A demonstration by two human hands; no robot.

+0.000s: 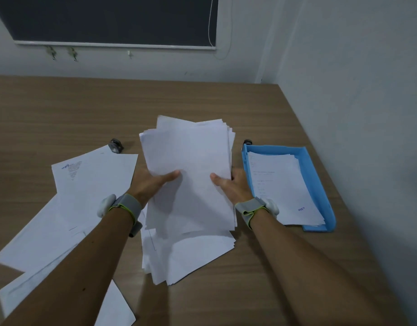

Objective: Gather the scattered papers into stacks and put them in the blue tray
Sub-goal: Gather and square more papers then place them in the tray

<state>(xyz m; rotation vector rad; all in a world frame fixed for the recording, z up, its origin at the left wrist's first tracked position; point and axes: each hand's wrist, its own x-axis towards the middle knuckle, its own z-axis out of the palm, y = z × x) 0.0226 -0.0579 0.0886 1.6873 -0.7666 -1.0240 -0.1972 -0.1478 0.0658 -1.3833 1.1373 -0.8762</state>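
Note:
I hold a thick, uneven stack of white papers point(188, 170) above the middle of the wooden table, my left hand point(153, 182) gripping its left edge and my right hand point(231, 184) its right edge, thumbs on top. Under it lies another loose pile of papers point(191, 257) on the table. More scattered sheets point(85, 184) spread out at the left, reaching the near edge. The blue tray point(318, 175) sits to the right of my right hand and holds a stack of printed sheets point(282, 187).
Two small dark metal objects rest on the table, one point(115, 145) by the left sheets, one point(248, 142) at the tray's far corner. A wall runs close along the table's right edge point(344, 184). A dark blind point(108, 17) hangs behind.

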